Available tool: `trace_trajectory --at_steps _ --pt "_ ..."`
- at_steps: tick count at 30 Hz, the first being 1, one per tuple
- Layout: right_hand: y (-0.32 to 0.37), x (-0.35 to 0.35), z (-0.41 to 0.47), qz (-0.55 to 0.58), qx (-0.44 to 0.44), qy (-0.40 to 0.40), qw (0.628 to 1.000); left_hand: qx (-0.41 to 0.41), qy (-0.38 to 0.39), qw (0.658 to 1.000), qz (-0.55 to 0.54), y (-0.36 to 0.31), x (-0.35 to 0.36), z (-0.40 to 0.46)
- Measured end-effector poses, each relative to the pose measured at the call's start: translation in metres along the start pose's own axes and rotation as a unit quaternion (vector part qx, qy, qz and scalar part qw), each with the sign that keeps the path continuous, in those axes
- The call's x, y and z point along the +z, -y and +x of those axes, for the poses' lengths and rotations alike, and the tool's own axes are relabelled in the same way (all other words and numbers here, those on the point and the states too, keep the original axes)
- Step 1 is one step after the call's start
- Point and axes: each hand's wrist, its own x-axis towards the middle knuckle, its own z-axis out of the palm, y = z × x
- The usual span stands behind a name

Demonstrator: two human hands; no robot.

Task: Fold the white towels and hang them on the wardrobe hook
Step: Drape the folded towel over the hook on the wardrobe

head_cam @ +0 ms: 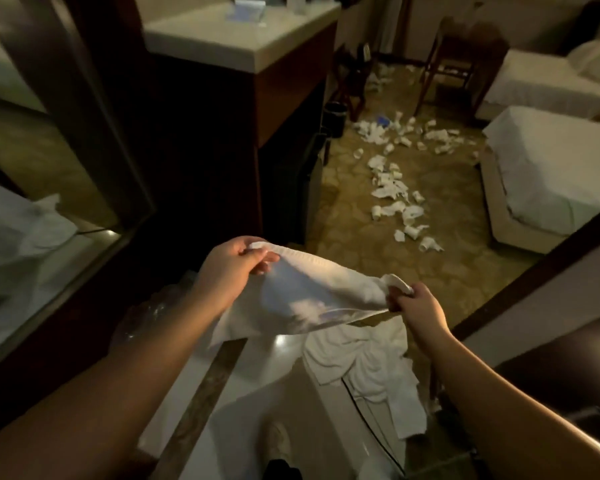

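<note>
A white towel (309, 292) hangs stretched between both hands at the middle of the head view. My left hand (229, 268) pinches its upper left corner. My right hand (418, 304) grips the bunched right corner, lower down. The towel sags between them and its lower edge drapes toward the floor. More white towels (368, 362) lie crumpled in a heap on the floor right below the held one. No wardrobe hook is visible.
A dark wooden cabinet with a white countertop (243, 39) stands ahead on the left. A mirrored panel (49, 174) fills the left side. Several crumpled white papers and cups (395, 188) litter the carpet ahead. A white bed (555, 168) is on the right, a wooden chair (454, 60) beyond.
</note>
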Motion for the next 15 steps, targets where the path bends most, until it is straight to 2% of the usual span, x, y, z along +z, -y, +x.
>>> trace_trajectory --at_steps 4,9,11,15 --pt "0.035 -0.012 -0.062 -0.047 -0.099 0.01 0.994 0.02 -0.088 0.994 0.055 -0.03 -0.059 -0.078" --pt "0.087 -0.024 -0.131 -0.041 -0.183 0.042 0.981 0.032 -0.214 0.965 0.148 -0.069 -0.141 -0.172" --pt "0.111 -0.025 -0.172 0.011 -0.217 0.079 0.973 0.031 -0.247 0.951 0.182 -0.084 -0.17 -0.209" --pt "0.145 -0.022 -0.253 0.087 -0.232 0.147 0.958 0.043 -0.29 0.941 0.17 -0.107 -0.221 -0.288"
